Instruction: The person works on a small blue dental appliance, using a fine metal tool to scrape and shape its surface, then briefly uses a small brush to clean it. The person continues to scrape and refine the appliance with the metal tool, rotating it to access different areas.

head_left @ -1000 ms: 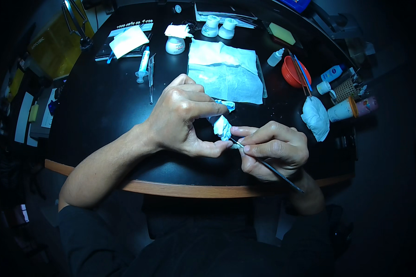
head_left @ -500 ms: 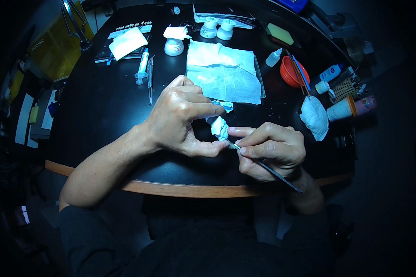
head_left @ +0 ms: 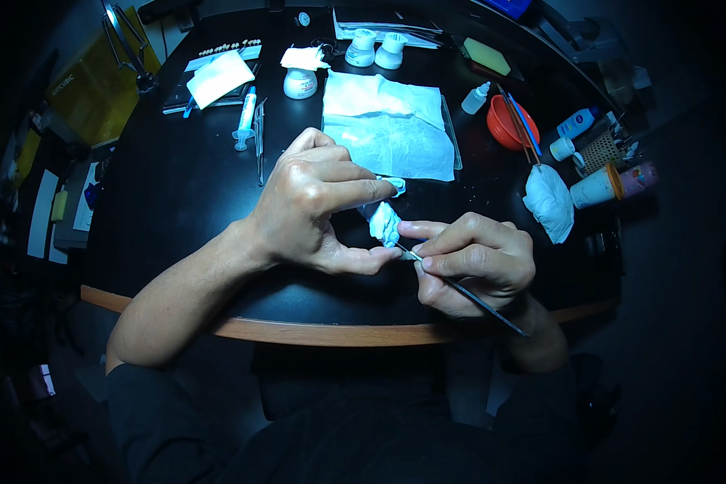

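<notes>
Seemingly detailing a lumpy blue-white piece (head_left: 385,226), pinched in the left hand (head_left: 310,194), with a thin dark rod-shaped tool (head_left: 482,302), gripped in the right hand (head_left: 484,260) close beside; next, likely needing steady pressure.

Cold bluish light pools on a black desk (head_left: 177,210) with a curved wooden front edge (head_left: 315,331) — the room beyond sinks into shadow. A jointed metal stand (head_left: 146,82) rises at the far left, near a translucent yellow panel (head_left: 97,93) — the floor (head_left: 669,242) is dim.
</notes>
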Available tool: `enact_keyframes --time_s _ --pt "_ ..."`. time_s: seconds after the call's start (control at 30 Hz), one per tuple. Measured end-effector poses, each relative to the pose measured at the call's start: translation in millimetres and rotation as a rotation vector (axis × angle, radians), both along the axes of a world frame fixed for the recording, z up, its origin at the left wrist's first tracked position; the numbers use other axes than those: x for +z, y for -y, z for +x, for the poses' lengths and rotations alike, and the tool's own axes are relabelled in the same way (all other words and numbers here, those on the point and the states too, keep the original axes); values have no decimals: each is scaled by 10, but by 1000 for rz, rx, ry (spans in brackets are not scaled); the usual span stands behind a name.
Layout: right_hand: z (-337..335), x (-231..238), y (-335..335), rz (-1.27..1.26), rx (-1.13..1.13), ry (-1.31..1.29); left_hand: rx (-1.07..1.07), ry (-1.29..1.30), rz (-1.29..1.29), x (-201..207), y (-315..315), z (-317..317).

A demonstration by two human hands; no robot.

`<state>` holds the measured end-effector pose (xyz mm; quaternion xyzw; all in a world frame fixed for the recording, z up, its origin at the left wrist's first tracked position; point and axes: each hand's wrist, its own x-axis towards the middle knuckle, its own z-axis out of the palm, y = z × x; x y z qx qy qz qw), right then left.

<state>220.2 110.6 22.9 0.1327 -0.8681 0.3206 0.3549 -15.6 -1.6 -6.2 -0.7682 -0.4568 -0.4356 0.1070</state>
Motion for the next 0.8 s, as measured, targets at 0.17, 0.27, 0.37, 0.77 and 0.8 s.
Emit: enact_keyframes --time_s 0.17,0.27,0.37,0.77,0.8 --pt "-55 -15 54 -32 -80 -47 6 -12 6 -8 17 -2" --pt "-56 -14 51 -27 -76 -47 14 -23 -13 -16 20 -2" --pt "-39 -14 33 -17 -81 -39 30 -33 -9 10 21 8" --pt "-10 12 -25 14 8 28 36 -27 -22 -18 25 4" --pt "-8 13 -27 15 9 35 33 -32 -37 -24 26 1"
